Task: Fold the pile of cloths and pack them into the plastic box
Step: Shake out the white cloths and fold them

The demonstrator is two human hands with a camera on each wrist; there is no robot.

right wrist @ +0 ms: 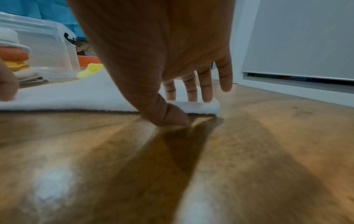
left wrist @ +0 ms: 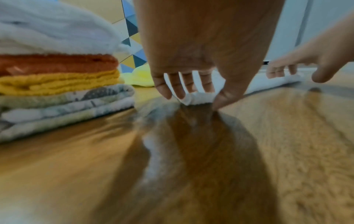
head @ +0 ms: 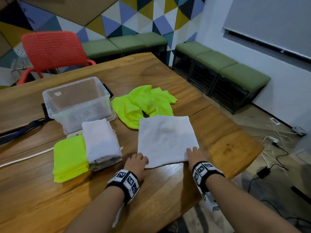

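Wooden desk (head: 168, 190) fills the near part of the room, with a patterned wall of coloured triangles and green benches behind it.

1. White cloth (head: 166, 140): lies flat on the desk directly in front of the person, near the front edge. It is close to square; its slightly longer axis appears to run from the near edge away toward the far side of the desk. The near edge is doubled, so it looks already folded once.
2. Left hand (head: 136, 163): pinches the near left corner of the white cloth, thumb below and fingers on top, as the left wrist view shows.
3. Right hand (head: 195, 156): grasps the near right corner the same way, thumb tip at the edge and three fingers resting on top; the little finger stands clear.
4. Folded stack (head: 101, 142): stands just left of the white cloth, white on top with orange, yellow and patterned layers beneath. A folded neon-yellow pile (head: 69, 157) touches its left side.
5. Unfolded neon-yellow cloth (head: 143, 105): lies crumpled beyond the white cloth, its near edge partly under it.
6. Plastic box (head: 77, 101): stands behind the stack and appears to hold no cloths.

Judged progress: most folding is done. Remaining: finish this cloth, fold the crumpled one, pack everything.
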